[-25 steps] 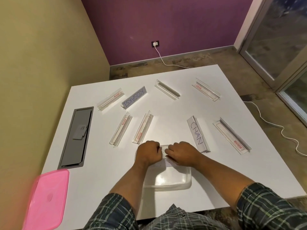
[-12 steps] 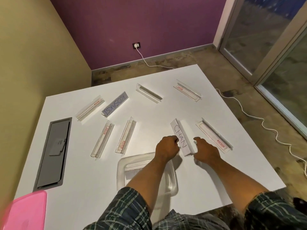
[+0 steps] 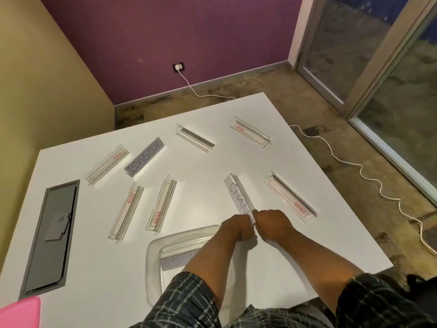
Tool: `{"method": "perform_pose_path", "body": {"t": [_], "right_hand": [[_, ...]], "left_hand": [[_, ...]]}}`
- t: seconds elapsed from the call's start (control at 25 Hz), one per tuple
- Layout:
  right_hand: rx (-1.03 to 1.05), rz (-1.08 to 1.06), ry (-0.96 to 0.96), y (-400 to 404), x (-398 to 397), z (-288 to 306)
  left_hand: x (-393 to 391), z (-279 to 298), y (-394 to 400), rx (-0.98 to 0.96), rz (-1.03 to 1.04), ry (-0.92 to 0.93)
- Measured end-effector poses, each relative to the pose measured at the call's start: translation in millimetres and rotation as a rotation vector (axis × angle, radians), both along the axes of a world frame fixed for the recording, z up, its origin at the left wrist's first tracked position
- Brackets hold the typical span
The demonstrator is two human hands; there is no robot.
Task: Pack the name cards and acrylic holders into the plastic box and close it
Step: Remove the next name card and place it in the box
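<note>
On the white table [image 3: 203,166] a clear acrylic holder with the card "CHAN" [image 3: 237,194] lies in front of me. My left hand [image 3: 237,229] and my right hand [image 3: 273,224] both pinch its near end. The clear plastic box [image 3: 153,261] stands at the table's front edge under my left forearm, with one holder and a white card inside. A second holder with the card "KOSAKSI" [image 3: 144,160] lies at the back left. Several clear holders lie around: one at the right [image 3: 290,196], two left of centre [image 3: 161,203].
The box's pink lid [image 3: 20,312] lies at the front left corner. A grey cable hatch [image 3: 50,235] is set into the table's left side. A white cable [image 3: 369,178] runs over the floor to the right. More holders lie at the back [image 3: 250,131].
Both hands left the box, where they had set a holder and card, and moved right to the "CHAN" holder. They closed in on its near end. The view turned right.
</note>
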State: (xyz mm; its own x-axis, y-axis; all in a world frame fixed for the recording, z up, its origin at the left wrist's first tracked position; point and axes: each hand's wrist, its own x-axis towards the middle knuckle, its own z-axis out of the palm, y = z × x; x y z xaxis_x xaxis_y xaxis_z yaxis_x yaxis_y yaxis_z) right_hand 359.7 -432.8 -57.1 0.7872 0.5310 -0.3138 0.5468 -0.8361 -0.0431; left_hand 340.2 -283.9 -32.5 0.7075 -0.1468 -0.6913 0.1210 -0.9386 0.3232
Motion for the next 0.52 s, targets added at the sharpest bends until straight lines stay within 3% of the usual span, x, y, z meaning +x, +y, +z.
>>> {"method": "perform_pose_path", "body": {"t": [0.2,0.32,0.44,0.52], "right_hand": [[0.231,-0.154,0.018,0,10,6],[0.406,-0.265,-0.029,5,15,21],[0.522,-0.217,-0.081,18,8,34],[0.602,-0.139,-0.146,30,1,42]], "left_hand": [[0,9,5,-0.16,0.252,-0.035],[6,20,14,-0.382,0.575,-0.093],[12,40,22,-0.598,0.916,-0.133],[15,50,31,-0.641,1.043,-0.156]]}}
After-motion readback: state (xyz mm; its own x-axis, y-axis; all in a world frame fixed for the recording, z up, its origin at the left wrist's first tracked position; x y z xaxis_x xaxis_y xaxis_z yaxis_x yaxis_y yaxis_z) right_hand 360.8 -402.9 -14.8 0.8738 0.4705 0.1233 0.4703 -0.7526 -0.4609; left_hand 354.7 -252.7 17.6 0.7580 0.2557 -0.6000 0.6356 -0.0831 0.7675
